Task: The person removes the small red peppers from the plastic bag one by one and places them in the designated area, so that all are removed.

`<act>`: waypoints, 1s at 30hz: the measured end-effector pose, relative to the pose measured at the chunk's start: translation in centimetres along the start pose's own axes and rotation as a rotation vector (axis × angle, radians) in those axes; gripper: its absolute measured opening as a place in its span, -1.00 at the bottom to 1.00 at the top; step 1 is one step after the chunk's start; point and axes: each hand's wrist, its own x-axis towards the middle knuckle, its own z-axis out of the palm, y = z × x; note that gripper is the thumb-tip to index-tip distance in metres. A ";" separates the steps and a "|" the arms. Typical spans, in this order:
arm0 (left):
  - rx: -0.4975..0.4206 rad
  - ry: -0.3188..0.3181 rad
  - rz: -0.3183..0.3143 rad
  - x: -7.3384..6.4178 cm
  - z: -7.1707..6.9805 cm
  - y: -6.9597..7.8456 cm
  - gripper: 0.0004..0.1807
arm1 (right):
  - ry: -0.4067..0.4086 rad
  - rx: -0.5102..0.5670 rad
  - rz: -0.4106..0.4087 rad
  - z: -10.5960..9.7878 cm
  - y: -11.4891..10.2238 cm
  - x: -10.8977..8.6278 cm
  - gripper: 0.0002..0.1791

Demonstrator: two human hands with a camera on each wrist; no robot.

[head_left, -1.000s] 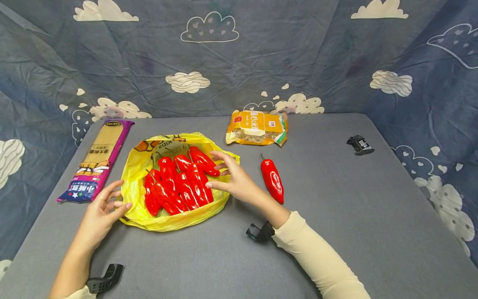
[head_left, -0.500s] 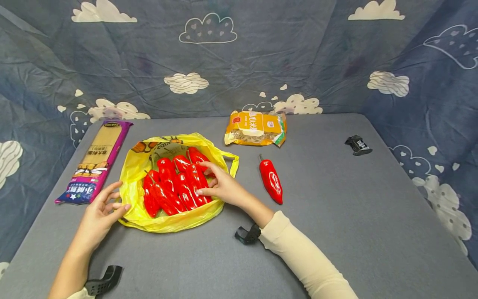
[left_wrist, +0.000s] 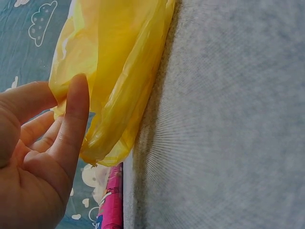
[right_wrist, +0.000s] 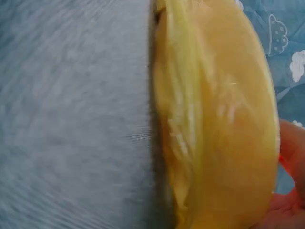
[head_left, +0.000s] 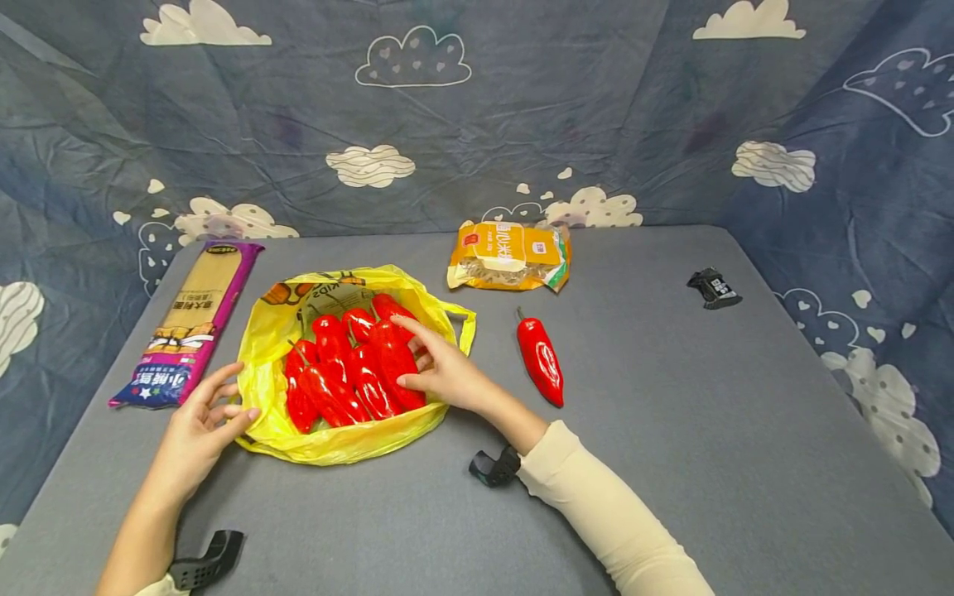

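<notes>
An open yellow plastic bag (head_left: pixel 328 449) sits on the left half of the table with several glossy red chili peppers (head_left: pixel 335 396) inside. My left hand (head_left: pixel 195 426) pinches the bag's left rim between thumb and fingers; the left wrist view shows the thin yellow film (left_wrist: pixel 119 71) at the fingertips. Reaching over the right rim, my right hand (head_left: pixel 450 370) grips one red pepper (head_left: pixel 395 356) at the right of the pile, thumb on the near side. In the right wrist view the bag wall (right_wrist: pixel 233 119) hides most of that hand.
One red pepper (head_left: pixel 540 360) lies on the grey table (head_left: pixel 671 430) right of the bag. Behind it is an orange food packet (head_left: pixel 510 255). A long purple pasta packet (head_left: pixel 190 323) lies at the left, and a small black packet (head_left: pixel 714 288) at the far right.
My right hand has moved left from the bag's right rim onto a pepper, which has shifted slightly. The bag's handle loop now stands out at the right. My left hand stays put.
</notes>
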 end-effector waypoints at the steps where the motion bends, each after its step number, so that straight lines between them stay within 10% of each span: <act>1: 0.004 0.000 0.001 0.0 0.0 0.0 -0.29 | 0.025 0.008 -0.012 -0.2 -0.3 -0.1 -0.15; 14: -0.002 0.004 0.019 0.2 0.0 0.1 -0.30 | 0.339 0.076 -0.168 -7.3 -6.5 -5.5 -0.20; 21: 0.017 -0.005 0.016 0.2 0.1 0.1 -0.30 | 0.432 -0.077 0.033 -12.0 -3.9 -9.9 -0.20; 30: 0.032 0.003 0.004 0.0 0.0 0.0 -0.30 | 0.347 -0.233 0.303 -14.6 3.0 -12.6 -0.19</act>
